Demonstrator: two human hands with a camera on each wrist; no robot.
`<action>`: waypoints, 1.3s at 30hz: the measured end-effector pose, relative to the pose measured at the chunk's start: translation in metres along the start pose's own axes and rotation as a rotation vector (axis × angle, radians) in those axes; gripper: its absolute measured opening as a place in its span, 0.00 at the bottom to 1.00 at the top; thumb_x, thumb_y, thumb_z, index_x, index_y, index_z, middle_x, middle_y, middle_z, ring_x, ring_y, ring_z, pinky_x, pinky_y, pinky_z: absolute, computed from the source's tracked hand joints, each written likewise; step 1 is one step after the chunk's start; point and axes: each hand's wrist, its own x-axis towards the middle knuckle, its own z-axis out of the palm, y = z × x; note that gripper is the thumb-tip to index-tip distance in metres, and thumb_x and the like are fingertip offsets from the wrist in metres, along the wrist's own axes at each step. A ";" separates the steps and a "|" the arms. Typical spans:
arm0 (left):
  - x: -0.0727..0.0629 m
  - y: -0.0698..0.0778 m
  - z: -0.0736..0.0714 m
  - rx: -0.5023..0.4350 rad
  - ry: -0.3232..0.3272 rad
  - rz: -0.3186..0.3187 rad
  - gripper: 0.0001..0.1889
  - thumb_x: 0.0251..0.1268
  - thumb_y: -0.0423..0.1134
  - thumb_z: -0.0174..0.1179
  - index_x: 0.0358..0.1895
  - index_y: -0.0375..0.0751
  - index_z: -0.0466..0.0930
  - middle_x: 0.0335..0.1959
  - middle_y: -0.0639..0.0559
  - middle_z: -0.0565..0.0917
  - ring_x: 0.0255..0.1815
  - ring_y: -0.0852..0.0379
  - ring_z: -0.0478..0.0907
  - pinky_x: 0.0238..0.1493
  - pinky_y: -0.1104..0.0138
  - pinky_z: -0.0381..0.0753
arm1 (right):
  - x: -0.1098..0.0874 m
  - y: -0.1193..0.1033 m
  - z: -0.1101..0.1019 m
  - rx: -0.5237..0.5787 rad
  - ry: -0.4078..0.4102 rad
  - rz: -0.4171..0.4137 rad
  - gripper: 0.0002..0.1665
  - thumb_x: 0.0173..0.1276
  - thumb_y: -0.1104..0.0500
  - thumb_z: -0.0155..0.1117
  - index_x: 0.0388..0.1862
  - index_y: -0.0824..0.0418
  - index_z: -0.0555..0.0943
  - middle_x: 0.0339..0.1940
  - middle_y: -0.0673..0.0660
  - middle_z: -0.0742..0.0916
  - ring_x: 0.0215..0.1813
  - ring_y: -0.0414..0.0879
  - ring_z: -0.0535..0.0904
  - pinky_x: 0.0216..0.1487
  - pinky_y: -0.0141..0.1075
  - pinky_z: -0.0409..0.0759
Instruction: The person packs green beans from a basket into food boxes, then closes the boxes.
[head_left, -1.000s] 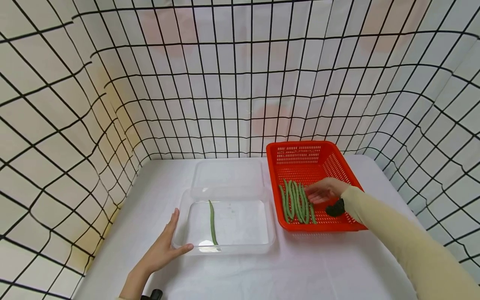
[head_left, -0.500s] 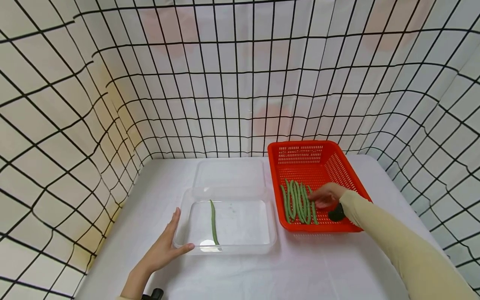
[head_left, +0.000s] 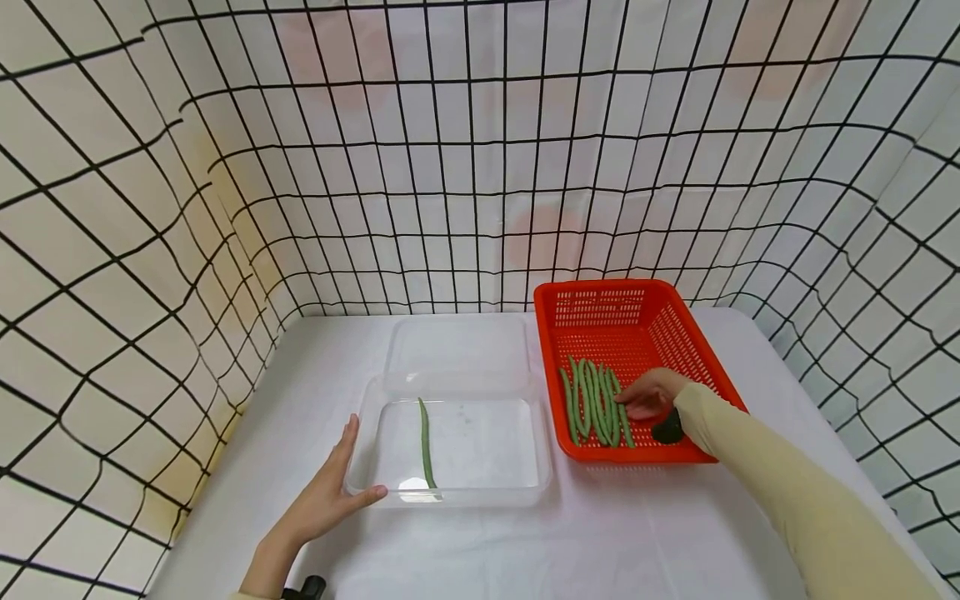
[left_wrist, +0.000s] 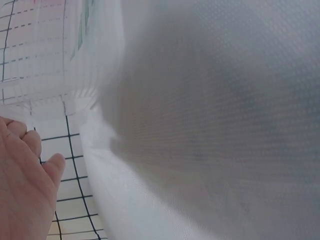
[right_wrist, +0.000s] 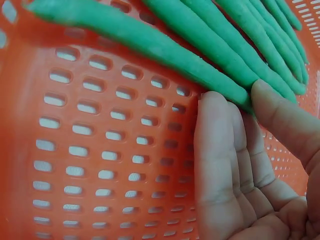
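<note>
My right hand point(head_left: 651, 393) reaches into the red basket point(head_left: 705, 350) and pinches the rightmost green bean point(right_wrist: 165, 51) between thumb and fingertips. Several more green beans point(head_left: 590, 402) lie side by side to its left. Over on the left, my left hand point(head_left: 318, 500) rests at the front left corner of a clear plastic container point(head_left: 487, 498), fingers spread along its side and thumb at the front rim. One green bean point(head_left: 426, 446) lies lengthwise inside that container. The left wrist view catches part of the left hand point(left_wrist: 30, 175) beside the see-through wall.
Behind the container its clear lid point(head_left: 457, 346) lies flat on the white-covered table point(head_left: 600, 533). A black grid on white sheeting point(head_left: 450, 167) encloses the table at the back and both sides.
My right hand has gone down slightly in the basket and its fingertips have closed on the rightmost green bean. The left hand has stayed at the container's corner.
</note>
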 end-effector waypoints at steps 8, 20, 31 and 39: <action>-0.001 0.000 0.001 0.006 0.002 -0.014 0.58 0.53 0.55 0.68 0.77 0.54 0.31 0.77 0.46 0.38 0.72 0.31 0.39 0.64 0.37 0.45 | -0.001 0.002 -0.001 0.087 -0.002 -0.007 0.11 0.68 0.64 0.62 0.38 0.74 0.80 0.23 0.59 0.85 0.25 0.45 0.84 0.36 0.34 0.82; -0.001 0.000 0.001 0.007 0.009 -0.008 0.58 0.53 0.55 0.68 0.76 0.56 0.30 0.76 0.43 0.39 0.72 0.31 0.39 0.64 0.37 0.45 | -0.017 0.000 -0.018 0.217 -0.129 -0.077 0.14 0.73 0.64 0.54 0.46 0.76 0.77 0.29 0.62 0.86 0.32 0.49 0.85 0.42 0.36 0.81; 0.000 -0.001 0.002 -0.006 0.011 -0.009 0.59 0.53 0.55 0.69 0.77 0.54 0.31 0.77 0.46 0.38 0.72 0.31 0.39 0.64 0.36 0.45 | -0.030 -0.018 -0.021 0.419 -0.173 -0.089 0.16 0.73 0.63 0.54 0.51 0.74 0.78 0.38 0.65 0.86 0.41 0.55 0.85 0.48 0.40 0.78; -0.001 0.000 0.001 0.003 0.018 -0.004 0.58 0.53 0.55 0.69 0.77 0.48 0.33 0.76 0.45 0.39 0.72 0.32 0.40 0.64 0.37 0.45 | -0.041 -0.045 -0.003 0.401 -0.212 -0.145 0.12 0.72 0.61 0.57 0.44 0.70 0.81 0.39 0.64 0.86 0.41 0.53 0.85 0.51 0.41 0.76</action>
